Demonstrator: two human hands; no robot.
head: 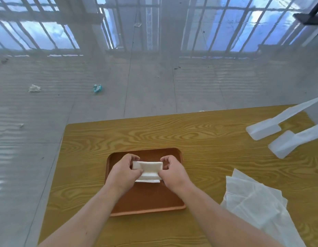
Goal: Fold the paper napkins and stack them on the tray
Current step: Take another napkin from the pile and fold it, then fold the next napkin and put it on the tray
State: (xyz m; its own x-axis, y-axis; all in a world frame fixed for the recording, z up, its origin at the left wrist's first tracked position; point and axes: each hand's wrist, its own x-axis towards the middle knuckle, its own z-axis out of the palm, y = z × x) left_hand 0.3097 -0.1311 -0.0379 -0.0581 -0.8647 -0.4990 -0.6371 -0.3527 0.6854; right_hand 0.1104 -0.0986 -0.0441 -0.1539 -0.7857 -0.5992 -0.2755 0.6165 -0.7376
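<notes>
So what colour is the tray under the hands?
Reddish brown; the tray shows best in the head view, the only one.

Your left hand [125,171] and right hand [173,172] are both bare: no gloves, no rings that can be made out, no watch or band at either wrist. Back from the grip, your forearms run uncovered all the way to the bottom edge of the view, with no sleeve or cuff showing anywhere along them. Your fingers [132,157] are too small and blurred here to tell nail length or polish.
</notes>
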